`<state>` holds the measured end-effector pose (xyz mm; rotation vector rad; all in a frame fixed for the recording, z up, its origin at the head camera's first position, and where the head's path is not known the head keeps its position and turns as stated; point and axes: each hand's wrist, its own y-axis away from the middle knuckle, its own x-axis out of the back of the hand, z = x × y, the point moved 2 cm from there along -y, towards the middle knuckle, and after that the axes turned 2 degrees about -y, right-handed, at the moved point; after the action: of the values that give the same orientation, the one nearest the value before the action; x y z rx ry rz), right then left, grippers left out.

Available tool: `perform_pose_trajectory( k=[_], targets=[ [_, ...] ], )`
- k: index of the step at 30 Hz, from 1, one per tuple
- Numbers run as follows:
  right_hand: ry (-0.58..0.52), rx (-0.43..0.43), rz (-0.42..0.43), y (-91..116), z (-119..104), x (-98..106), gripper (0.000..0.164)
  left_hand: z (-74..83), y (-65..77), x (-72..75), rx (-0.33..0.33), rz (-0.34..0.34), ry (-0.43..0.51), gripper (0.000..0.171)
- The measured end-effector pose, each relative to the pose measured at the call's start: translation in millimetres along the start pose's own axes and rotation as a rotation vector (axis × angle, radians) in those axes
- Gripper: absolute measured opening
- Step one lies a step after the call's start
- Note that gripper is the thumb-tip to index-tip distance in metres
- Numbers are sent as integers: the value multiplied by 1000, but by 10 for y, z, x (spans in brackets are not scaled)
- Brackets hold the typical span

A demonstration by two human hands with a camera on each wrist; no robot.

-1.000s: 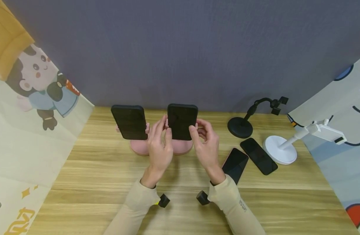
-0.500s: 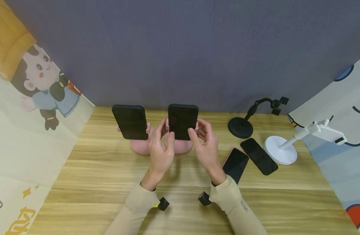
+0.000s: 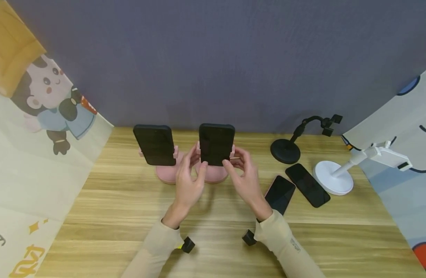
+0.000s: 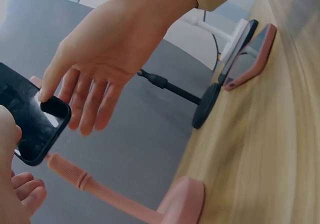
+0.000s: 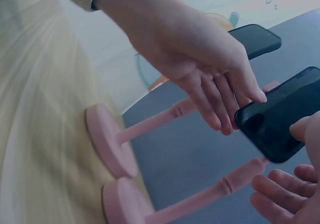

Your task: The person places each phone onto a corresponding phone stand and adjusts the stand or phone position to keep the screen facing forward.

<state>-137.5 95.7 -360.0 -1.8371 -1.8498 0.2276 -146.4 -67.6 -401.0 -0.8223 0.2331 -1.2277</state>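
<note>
Apparently the left phone [image 3: 155, 144] and middle phone [image 3: 217, 143] are mounted, the latter clasped by a pink stand [image 3: 215, 177] and touched by the loose-fingered left hand [image 3: 189, 179] and right hand [image 3: 245, 175], while two flat phones [image 3: 308, 185] and a black stand [image 3: 285, 151] are left unused.

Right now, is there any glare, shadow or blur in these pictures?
Left wrist view: pale reflections on the black phone on the pink stand; head view: soft, faint shadows on the wooden table; right wrist view: a dim, bluish cast, with the table's wood grain looking smeared.
</note>
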Motion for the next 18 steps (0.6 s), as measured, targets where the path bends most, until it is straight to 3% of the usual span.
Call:
perform_pose_trajectory(
  k=[7, 10, 15, 18],
  targets=[
    [19, -43, -82, 56, 120, 51, 45, -85, 77, 25, 41, -79, -19, 51],
    [31, -48, -123, 90, 190, 81, 46, -59, 99, 42, 68, -103, -26, 51],
    [77, -68, -183, 167, 311, 152, 48, 124, 112, 80, 123, -131, -30, 49],
    [111, -118, -213, 212, 361, 205, 50, 47, 180, 45, 144, -167, -44, 51]
  ],
)
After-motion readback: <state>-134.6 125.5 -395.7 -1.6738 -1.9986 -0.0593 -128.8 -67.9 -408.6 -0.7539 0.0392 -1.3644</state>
